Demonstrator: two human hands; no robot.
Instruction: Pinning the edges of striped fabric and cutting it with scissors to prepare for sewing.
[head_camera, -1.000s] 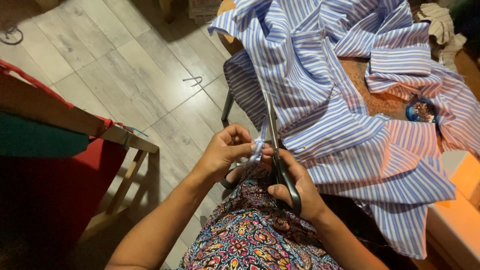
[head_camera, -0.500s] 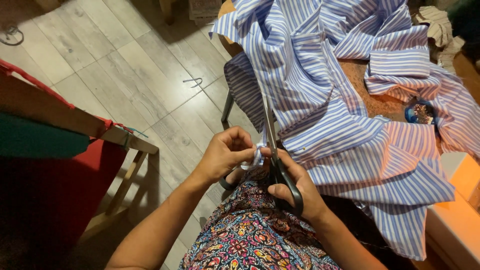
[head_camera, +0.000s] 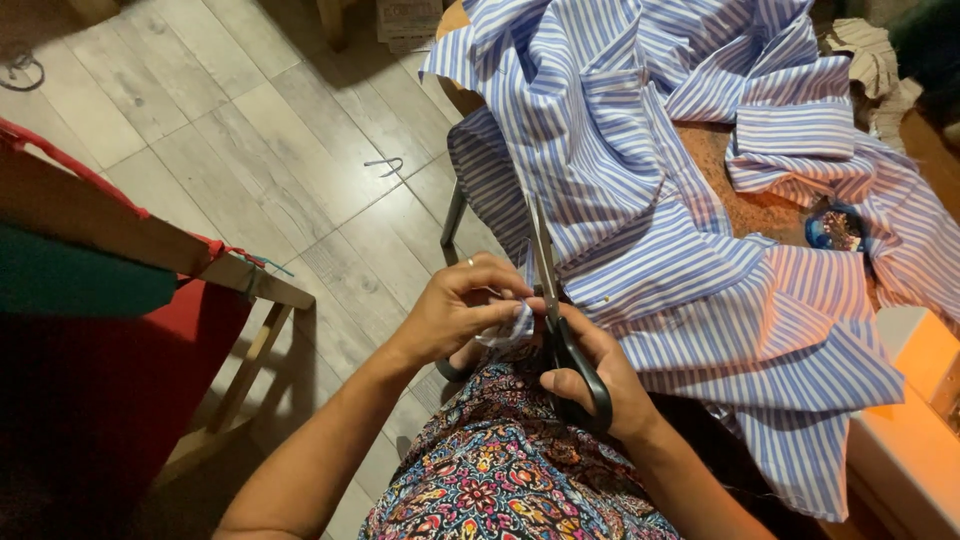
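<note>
- scissors (head_camera: 556, 330), black-handled, sit in the right hand (head_camera: 600, 375), blades pointing up the frame along the edge of the blue-and-white striped shirt (head_camera: 650, 200); whether the blades are parted is hard to make out.
- right hand's fingers are curled tight through and around the handle loops, partly hiding them.
- left hand (head_camera: 455, 310) pinches a small bunched bit of the striped cloth just beside the blades, fingertips pressed together on it.
- shirt drapes over a brown table (head_camera: 745, 205), most of it covered; its far parts run out of frame.
- blue object (head_camera: 830, 228) is half hidden among the folds.
</note>
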